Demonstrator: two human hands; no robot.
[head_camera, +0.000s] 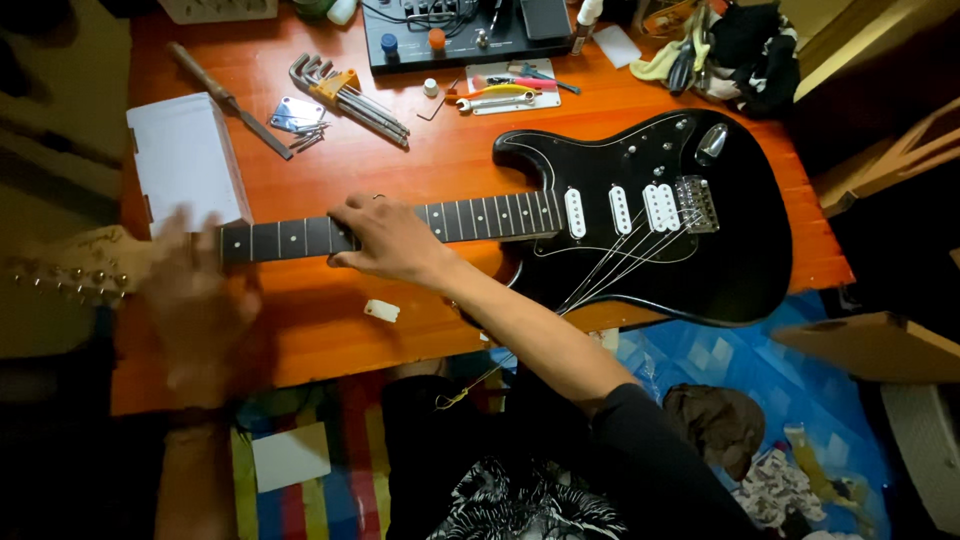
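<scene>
Head view: an orange wooden table is seen from above, cluttered along its far edge with a set of hex keys, a long-handled tool, a wrench and a white box at far left.

A black electric guitar is laid flat across the table, body right, headstock overhanging left. Loose strings trail off the bridge toward the near edge.

The right hand is closed over the neck. The left hand is blurred near the headstock; its grip cannot be told.

Risk, as judged: slack strings could snag a sleeve, and the overhanging headstock could be knocked.
</scene>
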